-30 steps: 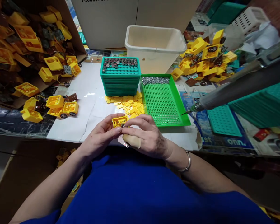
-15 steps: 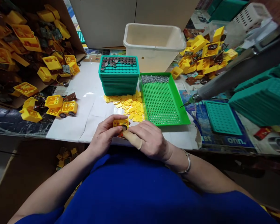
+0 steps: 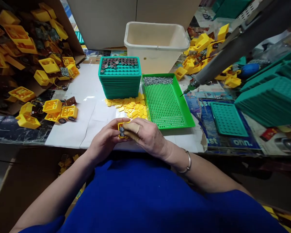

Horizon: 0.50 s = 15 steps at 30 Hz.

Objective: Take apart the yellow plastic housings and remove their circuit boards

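Close to the table's front edge, my left hand is closed around a small yellow plastic housing, its thumb and fingers at the housing's left side. A small grey part shows in the open face of the housing. My right hand wears pale finger covers on its thumb and forefinger. Those two fingertips are pinched at the grey part and partly hide it and the housing's right side. Just beyond the hands lies a heap of flat yellow pieces.
A green tray of small metal screws stands right of a stack of teal trays topped with button cells. A power screwdriver hangs over the right side. Behind is a white bin; a carton of yellow housings stands left.
The housing has been turned in my left hand; a dark round piece showed before, now the grey part does. My right fingers have shifted onto the grey part. The view has swung slightly right.
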Tool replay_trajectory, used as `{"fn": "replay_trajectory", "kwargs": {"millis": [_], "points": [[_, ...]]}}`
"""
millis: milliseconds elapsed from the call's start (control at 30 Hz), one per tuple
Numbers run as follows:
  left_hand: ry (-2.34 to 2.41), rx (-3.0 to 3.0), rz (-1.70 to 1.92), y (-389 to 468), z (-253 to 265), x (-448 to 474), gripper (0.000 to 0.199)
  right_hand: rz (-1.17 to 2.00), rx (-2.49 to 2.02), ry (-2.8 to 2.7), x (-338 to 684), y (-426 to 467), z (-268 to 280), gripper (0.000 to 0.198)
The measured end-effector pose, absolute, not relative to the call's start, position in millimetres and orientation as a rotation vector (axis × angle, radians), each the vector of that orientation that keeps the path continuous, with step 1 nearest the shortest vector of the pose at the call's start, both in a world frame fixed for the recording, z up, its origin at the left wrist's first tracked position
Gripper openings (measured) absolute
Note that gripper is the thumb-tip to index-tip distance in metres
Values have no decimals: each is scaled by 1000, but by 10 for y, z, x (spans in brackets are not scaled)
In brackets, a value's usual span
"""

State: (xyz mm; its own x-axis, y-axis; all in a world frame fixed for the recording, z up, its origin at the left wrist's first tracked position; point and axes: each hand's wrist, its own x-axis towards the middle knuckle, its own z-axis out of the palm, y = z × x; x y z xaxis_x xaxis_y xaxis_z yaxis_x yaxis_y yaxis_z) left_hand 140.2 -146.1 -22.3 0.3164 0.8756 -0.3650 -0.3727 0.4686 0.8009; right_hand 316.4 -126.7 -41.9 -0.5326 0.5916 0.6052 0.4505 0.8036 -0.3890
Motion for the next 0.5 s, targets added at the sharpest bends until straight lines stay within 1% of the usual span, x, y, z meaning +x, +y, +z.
{"fn": "replay_trajectory", "kwargs": {"millis": [167, 300, 400, 500], "points": [[910, 756, 914, -1471, -262, 1369, 35, 64, -833, -2156, 3133, -1333, -470, 19], [926, 945, 905, -1517, -310, 1350, 32, -34, -941, -2105, 3093, -1393, -513, 22], [963, 1004, 909, -1539, -323, 1375, 28, 53, -935, -2085, 3142, -1434, -462, 21], [942, 922, 899, -1527, -322, 1404, 29, 318, -987, -2072, 3400, -1446, -258, 20]]}}
